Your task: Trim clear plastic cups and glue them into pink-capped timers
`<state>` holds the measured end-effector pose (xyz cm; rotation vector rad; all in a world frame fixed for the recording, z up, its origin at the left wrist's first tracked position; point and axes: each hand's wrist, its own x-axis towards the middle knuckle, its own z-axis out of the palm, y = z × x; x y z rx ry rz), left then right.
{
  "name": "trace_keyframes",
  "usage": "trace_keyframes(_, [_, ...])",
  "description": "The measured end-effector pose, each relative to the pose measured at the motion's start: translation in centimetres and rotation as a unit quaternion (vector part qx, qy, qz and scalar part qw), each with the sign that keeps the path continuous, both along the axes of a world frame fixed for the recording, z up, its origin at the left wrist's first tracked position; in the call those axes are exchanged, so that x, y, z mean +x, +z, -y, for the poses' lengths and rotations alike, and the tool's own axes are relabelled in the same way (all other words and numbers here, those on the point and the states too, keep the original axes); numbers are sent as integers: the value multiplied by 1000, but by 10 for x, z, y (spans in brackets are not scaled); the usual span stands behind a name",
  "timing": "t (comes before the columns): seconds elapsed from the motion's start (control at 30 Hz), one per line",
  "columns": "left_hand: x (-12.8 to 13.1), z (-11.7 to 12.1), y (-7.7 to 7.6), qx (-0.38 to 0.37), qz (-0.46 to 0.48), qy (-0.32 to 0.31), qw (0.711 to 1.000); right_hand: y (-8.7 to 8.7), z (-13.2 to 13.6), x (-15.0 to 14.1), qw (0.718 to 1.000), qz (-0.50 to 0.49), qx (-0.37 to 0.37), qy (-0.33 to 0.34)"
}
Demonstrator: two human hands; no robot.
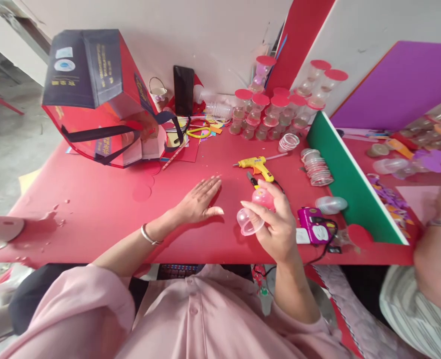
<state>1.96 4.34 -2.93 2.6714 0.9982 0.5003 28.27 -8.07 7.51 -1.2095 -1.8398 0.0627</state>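
My left hand (pixel 201 200) lies flat on the red table, fingers together and thumb out, with nothing in it. Between the thumb and fingers of my right hand (pixel 278 222) is a clear plastic hourglass (pixel 249 222), tilted over the table. One bulb points toward the left hand; the other is partly behind my fingers and looks pink. Just beyond the right hand rests a yellow hot glue gun (pixel 255 166) with its nozzle to the left. A dark and yellow utility knife (pixel 252 180) lies beside the glue gun, partly hidden by my fingers.
Several hourglasses with red discs (pixel 270 117) stand at the back. Stacked clear cups (pixel 317 168) lie by a green divider (pixel 355 184), near a purple box (pixel 313 224) with a cable. A large gift bag (pixel 89 129) and a mug (pixel 3 232) are left; another person's arm (pixel 440 249) is right.
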Motion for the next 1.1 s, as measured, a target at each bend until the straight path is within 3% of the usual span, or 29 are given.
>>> trace_keyframes(0.17, [12,-79,4,-4,5,128,992,9,0,-3,1000,-6,13,5])
trace_keyframes(0.23, [16,-96,4,-22,-24,98,995,12,3,-1,1000,-8,20,1])
trace_keyframes(0.3, [17,-86,3,-32,-36,19,999,14,6,3,1000,-6,26,-11])
trace_keyframes(0.43, [-4,-45,5,-86,3,-147,985,12,10,12,999,-17,14,-26])
trace_keyframes(0.47, [-11,-42,7,-96,17,-150,984,11,9,13,999,-22,9,-23])
trace_keyframes(0.5, [-17,-45,7,-91,28,-116,989,11,9,14,999,-25,8,-20])
trace_keyframes(0.6, [-18,-66,6,-38,18,51,998,14,6,11,999,-18,22,-21])
trace_keyframes(0.63, [-13,-69,5,-36,13,66,997,17,6,9,999,-12,30,-27])
trace_keyframes(0.7, [3,-62,2,-34,-2,25,999,21,7,8,998,-2,41,-42])
trace_keyframes(0.83, [29,-14,4,-57,12,-170,984,25,14,11,997,5,46,-55])
trace_keyframes(0.9, [34,-4,8,-95,24,-224,970,24,19,14,998,-2,44,-55])
trace_keyframes(1.03, [49,-28,12,-117,12,-119,986,24,27,19,997,-12,48,-54])
trace_keyframes(1.1, [64,-36,10,-111,2,-96,989,24,31,22,997,-11,54,-58])
